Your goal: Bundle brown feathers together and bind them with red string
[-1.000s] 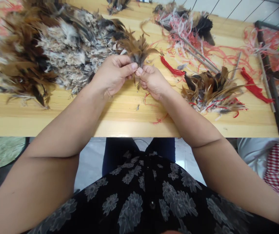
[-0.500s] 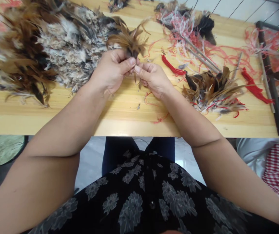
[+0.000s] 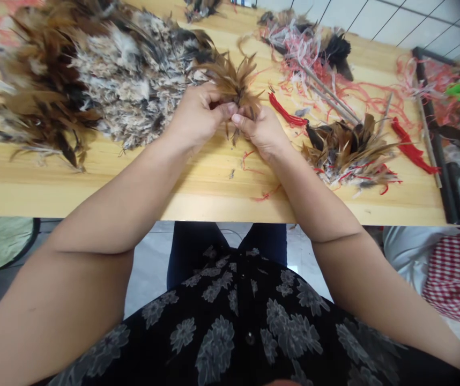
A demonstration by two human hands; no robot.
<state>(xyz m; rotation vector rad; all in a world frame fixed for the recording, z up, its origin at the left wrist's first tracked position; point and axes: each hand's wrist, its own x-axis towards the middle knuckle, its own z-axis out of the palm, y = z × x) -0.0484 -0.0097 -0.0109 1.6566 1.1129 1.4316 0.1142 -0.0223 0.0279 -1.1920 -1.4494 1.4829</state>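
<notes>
My left hand [image 3: 209, 112] is closed in a pinch on a small bunch of brown feathers [image 3: 238, 80], whose tips fan out above the fingers. Thumb to thumb with it, my right hand [image 3: 258, 126] pinches the same bunch from the right. The lower ends of the feathers are mostly hidden by my fingers. Left of my hands spreads a large pile of grey-white and brown feathers [image 3: 129, 80]. To the right lies a bundle of brown feathers [image 3: 338, 145] mixed with red threads. A hank of red thread [image 3: 286, 110] lies just beyond my right hand.
Pink and white plastic strips [image 3: 302, 45] with thin sticks [image 3: 330, 94] lie at the back. A second red hank [image 3: 413, 147] rests near a dark-framed tray [image 3: 441, 150] at the right edge. The wooden table's [image 3: 222, 206] front edge runs close to my body.
Both hands have shifted slightly right in view with the feather bunch. The bunch is now fanned wider, and some feathers show over my right fingers. The view has shifted a little.
</notes>
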